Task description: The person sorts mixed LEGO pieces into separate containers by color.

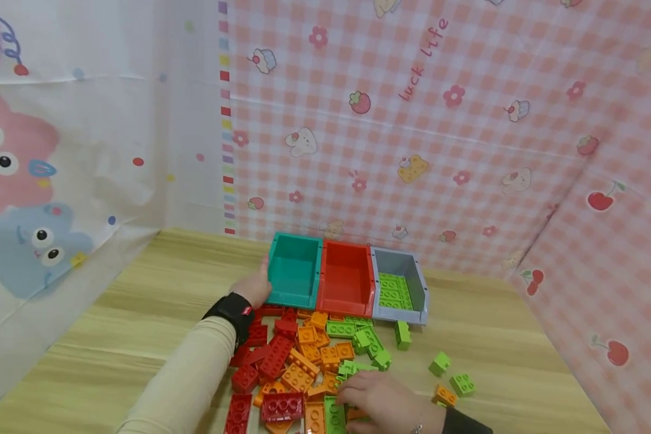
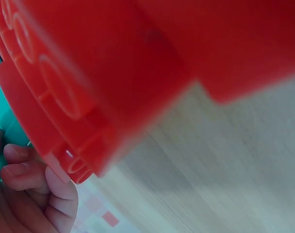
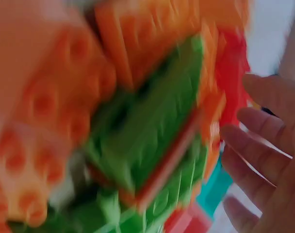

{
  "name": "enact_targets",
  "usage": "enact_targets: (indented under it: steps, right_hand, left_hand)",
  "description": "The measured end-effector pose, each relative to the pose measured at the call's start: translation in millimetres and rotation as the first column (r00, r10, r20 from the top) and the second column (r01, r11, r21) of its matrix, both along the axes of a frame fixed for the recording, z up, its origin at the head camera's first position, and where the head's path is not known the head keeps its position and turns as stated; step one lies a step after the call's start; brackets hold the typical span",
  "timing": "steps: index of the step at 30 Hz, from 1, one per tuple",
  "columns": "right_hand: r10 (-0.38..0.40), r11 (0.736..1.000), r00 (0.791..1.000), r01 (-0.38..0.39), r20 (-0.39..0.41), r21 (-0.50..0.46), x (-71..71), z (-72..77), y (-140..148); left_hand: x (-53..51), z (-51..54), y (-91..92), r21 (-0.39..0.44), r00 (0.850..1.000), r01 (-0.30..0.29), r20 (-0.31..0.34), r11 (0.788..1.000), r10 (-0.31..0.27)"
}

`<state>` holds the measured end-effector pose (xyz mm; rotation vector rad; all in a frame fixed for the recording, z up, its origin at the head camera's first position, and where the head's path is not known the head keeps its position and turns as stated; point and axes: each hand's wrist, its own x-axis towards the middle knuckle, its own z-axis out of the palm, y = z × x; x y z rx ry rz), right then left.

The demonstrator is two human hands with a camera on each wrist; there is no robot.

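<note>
My left hand [image 1: 254,287] is at the left wall of the teal bin [image 1: 295,303]. In the left wrist view its fingers [image 2: 26,177] are curled at the bin's teal edge, beside a large, close red brick [image 2: 113,73]. Over the near right part of the brick pile, my right hand [image 1: 386,399] hovers low or touches the bricks; which one I cannot tell. The right wrist view shows its fingers [image 3: 256,145] spread and relaxed, next to a blurred green brick [image 3: 152,116] and orange bricks [image 3: 65,92]. No brick shows in its grasp.
A red bin [image 1: 346,308] and a grey bin [image 1: 401,314] adjoin the teal one; green bricks [image 1: 395,290] lie inside the grey bin. Red bricks [image 1: 275,357] are heaped at left. Several loose green bricks [image 1: 462,384] and an orange brick [image 1: 445,395] lie right. Patterned cloth walls [image 1: 412,132] stand behind.
</note>
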<state>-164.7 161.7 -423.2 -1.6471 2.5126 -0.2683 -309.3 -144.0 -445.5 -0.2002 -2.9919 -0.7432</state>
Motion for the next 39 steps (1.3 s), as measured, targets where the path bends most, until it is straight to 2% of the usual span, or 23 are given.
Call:
enact_targets:
  steps: [1,3,5,6,10,14,18,22,24,25,27,28,30,33,34,35,37,39]
  right_hand:
    - [0.049,0.999,0.996,-0.049,-0.076,0.001,1.4,-3.8,-4]
    - [0.106,0.994,0.971,-0.105,-0.214,0.015,2.9,-11.3,-10]
    - [0.112,0.993,0.945,-0.116,-0.308,0.006,4.2,-18.0,-13]
    - [0.107,0.994,0.937,-0.112,-0.334,0.004,4.6,-20.5,-14]
    - [0.078,0.997,0.924,-0.077,-0.374,0.017,3.7,-26.3,-17]
    - [0.054,0.998,0.931,-0.044,-0.362,0.035,2.0,-26.8,-21]
    - [0.033,0.999,0.951,-0.024,-0.309,0.031,-0.4,-26.3,-24]
    - [-0.015,1.000,0.984,0.012,-0.175,-0.016,-4.4,-18.3,-25]
    - [-0.075,0.995,0.995,0.070,-0.070,-0.066,-6.9,-7.9,-24]
    - [-0.117,0.988,0.993,0.115,-0.021,-0.100,-9.2,-1.4,-23]
    - [-0.215,0.959,0.975,0.222,0.059,-0.176,-17.9,12.5,-18]
    - [-0.283,0.928,0.953,0.300,0.104,-0.223,-24.4,19.5,-15]
    - [-0.423,0.833,0.891,0.454,0.164,-0.315,-42.2,31.0,-5]
    - [-0.581,0.660,0.771,0.633,0.260,-0.405,-77.9,42.2,13]
    - [-0.626,0.603,0.722,0.688,0.296,-0.403,-89.5,44.3,19]
    - [-0.660,0.565,0.685,0.723,0.308,-0.398,-101.6,45.1,24]
    - [-0.715,0.503,0.616,0.782,0.332,-0.367,-123.7,44.5,32]
    - [-0.765,0.461,0.554,0.827,0.328,-0.323,-141.7,41.6,36]
  left_hand:
    - [-0.6,1.0,-0.6,-0.004,1.000,-0.004,0.000,1.000,0.004]
    - [-1.2,1.5,-1.7,-0.016,1.000,-0.004,-0.019,1.000,0.004]
    - [-1.6,2.0,-1.9,-0.028,0.999,-0.004,-0.037,1.000,0.003]
    - [-1.4,4.7,-1.6,-0.028,1.000,-0.009,-0.007,1.000,0.008]
    - [-1.2,6.9,-2.7,-0.044,1.000,-0.006,-0.009,0.999,0.006]
    - [-2.3,8.3,-5.1,-0.043,1.000,-0.011,0.008,0.999,0.011]
    - [-2.9,10.1,-6.8,-0.038,0.999,-0.021,0.024,0.999,0.021]
    - [-3.3,10.6,-6.8,-0.032,1.000,-0.024,0.014,0.999,0.024]
    - [-3.5,10.4,-6.8,-0.038,1.000,-0.021,0.009,0.999,0.021]
    - [-3.7,10.3,-6.9,-0.042,1.000,-0.019,0.009,0.999,0.020]
    - [-3.5,10.3,-7.1,-0.046,1.000,-0.016,0.008,0.999,0.016]
    - [-3.4,10.4,-7.3,-0.046,1.000,-0.016,0.011,0.999,0.017]
    - [-3.9,10.3,-7.4,-0.046,1.000,-0.020,0.021,0.999,0.021]
    - [-4.6,9.5,-6.9,-0.034,1.000,-0.022,0.016,0.999,0.022]
    - [-4.7,8.7,-6.5,-0.027,1.000,-0.022,0.014,0.999,0.022]
    - [-4.4,7.9,-5.8,-0.026,1.000,-0.021,0.012,0.999,0.022]
    - [-2.9,6.0,-3.9,-0.022,1.000,-0.018,0.014,1.000,0.018]
    - [0.1,3.7,-1.1,-0.014,1.000,-0.018,0.018,1.000,0.018]
